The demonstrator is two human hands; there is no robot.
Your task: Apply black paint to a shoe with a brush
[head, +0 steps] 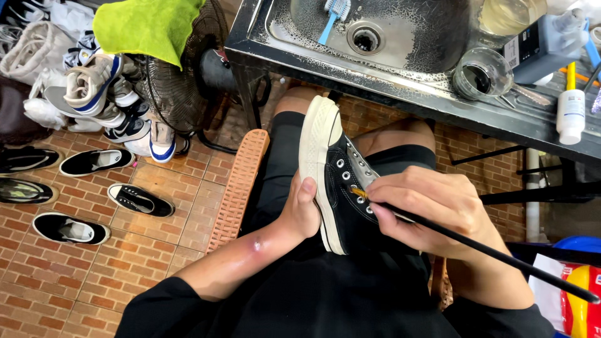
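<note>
Head view: on our lap, our left hand [303, 213] grips the black high-top sneaker [338, 181] steady while our right hand [432, 209] pinches a thin paintbrush [501, 256], best dabbed lightly along the eyelets [357, 184].

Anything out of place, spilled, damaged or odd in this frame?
Two things stand out. A shiny, raised red patch marks the left forearm, behind the left hand holding the black sneaker; it looks like a sore or burn. A blue toothbrush lies in the grimy steel sink.
</note>
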